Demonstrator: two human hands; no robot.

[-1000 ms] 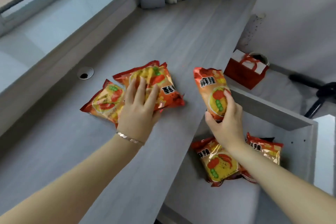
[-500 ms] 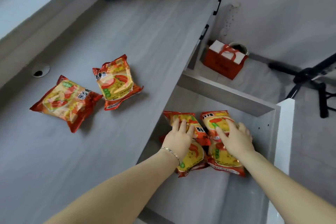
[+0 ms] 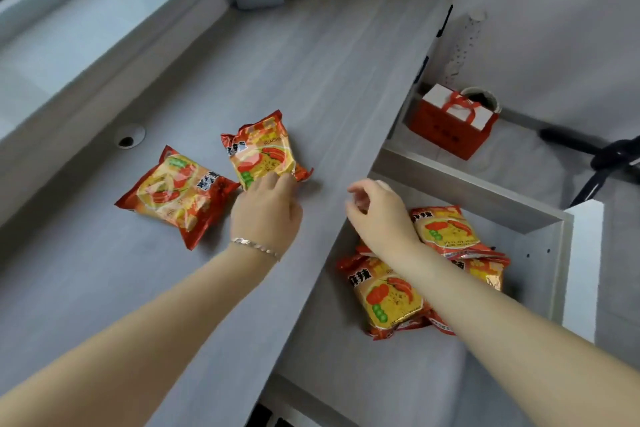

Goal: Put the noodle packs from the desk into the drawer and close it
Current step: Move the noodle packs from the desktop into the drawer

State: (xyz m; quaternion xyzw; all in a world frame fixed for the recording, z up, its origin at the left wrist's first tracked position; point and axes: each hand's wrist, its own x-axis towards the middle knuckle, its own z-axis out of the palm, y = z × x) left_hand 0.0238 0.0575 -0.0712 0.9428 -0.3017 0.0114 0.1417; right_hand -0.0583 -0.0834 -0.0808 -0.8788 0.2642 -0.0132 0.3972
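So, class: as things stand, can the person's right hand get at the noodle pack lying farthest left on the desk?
Probably not directly. The right hand hovers empty over the desk edge by the drawer, while the left hand and the nearer pack lie between it and the far-left pack. The left hand is better placed.

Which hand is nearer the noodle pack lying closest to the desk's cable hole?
Left. The left hand is just right of that pack, fingers on the neighbouring pack. The right hand hangs empty over the open drawer's edge, farther right.
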